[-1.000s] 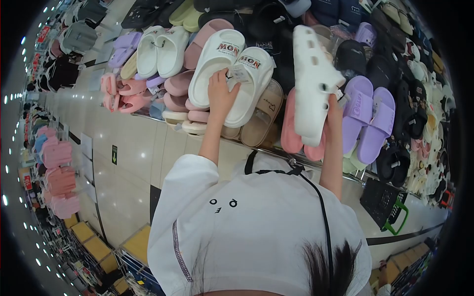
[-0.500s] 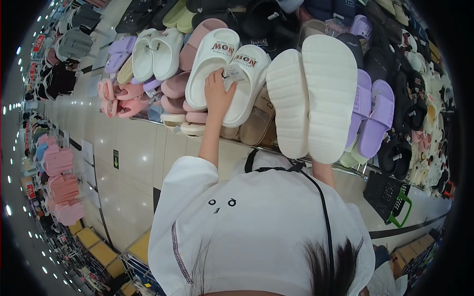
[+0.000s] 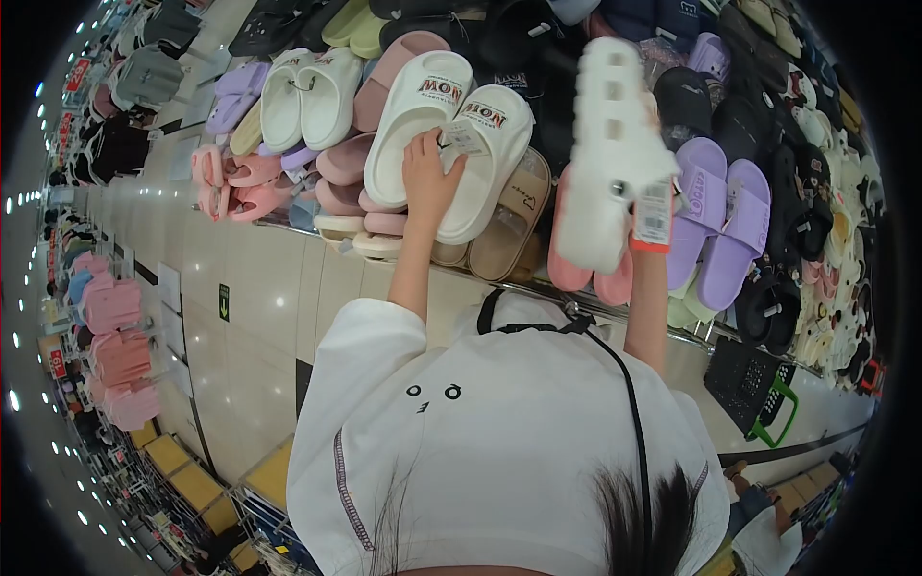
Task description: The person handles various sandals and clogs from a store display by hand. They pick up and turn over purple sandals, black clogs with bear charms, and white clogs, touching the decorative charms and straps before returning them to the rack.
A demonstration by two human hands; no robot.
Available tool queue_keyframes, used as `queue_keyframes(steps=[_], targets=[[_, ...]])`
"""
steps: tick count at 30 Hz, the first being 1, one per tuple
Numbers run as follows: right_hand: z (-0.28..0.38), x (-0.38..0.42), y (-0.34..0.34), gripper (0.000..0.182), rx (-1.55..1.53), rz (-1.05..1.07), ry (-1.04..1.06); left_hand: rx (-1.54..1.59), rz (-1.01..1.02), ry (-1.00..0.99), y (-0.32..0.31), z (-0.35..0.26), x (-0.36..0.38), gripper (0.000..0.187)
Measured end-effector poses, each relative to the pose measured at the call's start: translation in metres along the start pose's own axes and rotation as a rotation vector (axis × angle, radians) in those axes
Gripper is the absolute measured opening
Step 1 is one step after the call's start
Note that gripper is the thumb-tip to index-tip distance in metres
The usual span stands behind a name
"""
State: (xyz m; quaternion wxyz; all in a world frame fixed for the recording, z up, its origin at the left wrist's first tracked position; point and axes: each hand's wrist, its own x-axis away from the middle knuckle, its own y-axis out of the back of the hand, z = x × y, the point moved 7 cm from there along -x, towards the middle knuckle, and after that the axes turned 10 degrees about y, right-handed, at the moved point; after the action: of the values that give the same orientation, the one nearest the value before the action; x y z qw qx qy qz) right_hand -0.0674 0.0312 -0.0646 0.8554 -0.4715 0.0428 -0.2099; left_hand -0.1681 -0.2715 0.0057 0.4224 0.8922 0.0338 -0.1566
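Note:
My left hand [image 3: 429, 182] is closed on the inner edges of a pair of white slides [image 3: 399, 125] with "NOW" lettering on the straps. The thumb lies towards the right slide, and a white price tag [image 3: 464, 137] hangs just above the fingers. On the right, my right hand [image 3: 650, 264] holds up a pair of white slippers [image 3: 607, 182], seen edge-on with holes along the upper. Most of that hand is hidden behind them. A tag with a red edge [image 3: 653, 216] hangs from these slippers. Pink slippers [image 3: 569, 269] lie below them.
Purple slides [image 3: 735, 230] lie right of my right hand, and tan slides [image 3: 509, 221] lie between the two white pairs. White clogs [image 3: 327, 101] and pink slippers [image 3: 257, 182] are at left. A black basket with a green handle [image 3: 749, 384] stands on the floor.
The white slippers in my right hand have turned from soles-facing to edge-on, showing the tag and the pink slippers beneath. My left hand stays on the lettered slides.

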Motion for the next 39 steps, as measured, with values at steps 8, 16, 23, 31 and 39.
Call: queue_keyframes(steps=[8, 16, 23, 31, 39], targets=[[0.017, 0.009, -0.064, 0.038, 1.784, 0.068, 0.397, 0.001, -0.011, -0.004, -0.001, 0.001, -0.001, 0.052], [-0.01, -0.026, -0.022, 0.039, 1.746, -0.102, 0.325, 0.039, -0.005, -0.002, 0.002, 0.004, -0.001, 0.048], [-0.015, -0.019, -0.033, 0.048, 1.837, -0.071, 0.248, -0.046, 0.017, 0.013, 0.003, -0.002, -0.026, 0.044], [-0.016, -0.011, -0.045, 0.047, 1.852, -0.118, 0.396, -0.172, 0.041, 0.006, -0.004, 0.004, -0.047, 0.025], [-0.024, -0.013, -0.043, 0.051, 1.925, -0.115, 0.406, 0.337, -0.11, 0.476, 0.069, 0.03, -0.032, 0.013]])
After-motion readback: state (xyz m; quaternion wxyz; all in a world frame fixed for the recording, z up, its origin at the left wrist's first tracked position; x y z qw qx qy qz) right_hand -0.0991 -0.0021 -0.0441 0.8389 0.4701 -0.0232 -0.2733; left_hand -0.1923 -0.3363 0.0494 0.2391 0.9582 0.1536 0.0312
